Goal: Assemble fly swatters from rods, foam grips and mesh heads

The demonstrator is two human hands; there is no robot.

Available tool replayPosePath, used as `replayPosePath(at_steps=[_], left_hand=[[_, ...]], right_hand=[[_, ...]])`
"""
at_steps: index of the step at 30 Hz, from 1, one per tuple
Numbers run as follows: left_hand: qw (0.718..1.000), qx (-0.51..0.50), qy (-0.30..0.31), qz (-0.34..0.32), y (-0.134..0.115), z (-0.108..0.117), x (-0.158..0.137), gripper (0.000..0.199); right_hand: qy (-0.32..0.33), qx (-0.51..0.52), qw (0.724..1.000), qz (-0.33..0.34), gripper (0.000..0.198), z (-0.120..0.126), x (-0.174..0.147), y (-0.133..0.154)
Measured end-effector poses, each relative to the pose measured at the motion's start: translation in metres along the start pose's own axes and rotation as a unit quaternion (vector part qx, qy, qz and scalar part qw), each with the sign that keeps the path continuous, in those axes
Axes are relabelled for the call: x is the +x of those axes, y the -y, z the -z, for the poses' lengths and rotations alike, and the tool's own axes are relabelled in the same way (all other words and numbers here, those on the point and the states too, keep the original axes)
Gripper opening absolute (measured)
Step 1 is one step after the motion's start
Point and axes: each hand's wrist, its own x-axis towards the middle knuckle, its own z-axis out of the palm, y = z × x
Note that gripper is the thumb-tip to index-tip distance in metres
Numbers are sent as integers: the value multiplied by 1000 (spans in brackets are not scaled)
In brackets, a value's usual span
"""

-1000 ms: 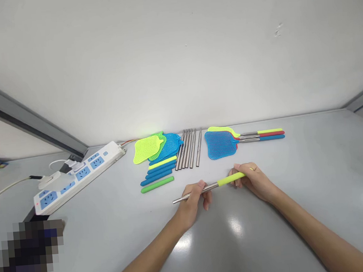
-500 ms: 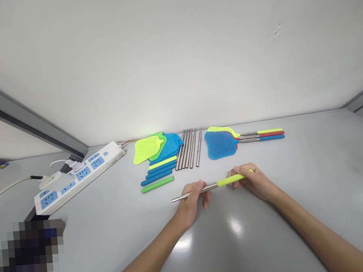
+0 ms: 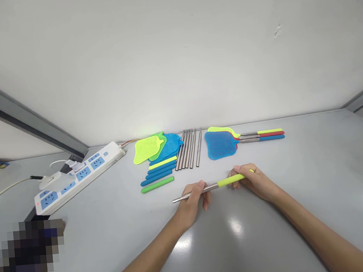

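Between my hands runs a metal telescopic rod (image 3: 210, 188) with a yellow-green grip sleeve (image 3: 229, 180) on its right end. My left hand (image 3: 191, 198) pinches the metal part, whose bare tip sticks out to the left. Around the sleeve, my right hand (image 3: 250, 179) is closed near its far end. Beyond my left hand lie loose grip sleeves: a green sleeve (image 3: 157, 185), several blue ones (image 3: 158, 176) and a yellow one (image 3: 162, 162). Several bare metal rods (image 3: 191, 150) lie side by side behind them.
Swatter heads in yellow (image 3: 147, 149) and blue (image 3: 170, 147) are stacked by the wall. Fly swatters with handles, a blue one (image 3: 221, 145) on top, lie at right. A white power strip (image 3: 84, 175) with plugs stands at left, near a pixelated dark patch (image 3: 24, 261).
Almost nothing differs. Both hands keep their hold on the rod and sleeve, and the rod's tip has shifted very slightly to the right.
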Motion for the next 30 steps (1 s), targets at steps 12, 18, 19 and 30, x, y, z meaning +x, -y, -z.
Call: replayPosePath(at_steps=[12, 18, 19, 30], left_hand=[[1000, -29, -2, 3, 3, 1, 1, 52], [999, -33, 5, 19, 1, 0, 1, 51], [999, -34, 4, 19, 0, 0, 1, 51], [998, -62, -2, 2, 3, -1, 2, 52]], right_hand=[[1, -75, 997, 5, 45, 2, 0, -2], [-1, -90, 996, 9, 45, 2, 0, -2], [0, -92, 996, 11, 45, 2, 0, -2], [17, -103, 994, 34, 46, 1, 0, -1]])
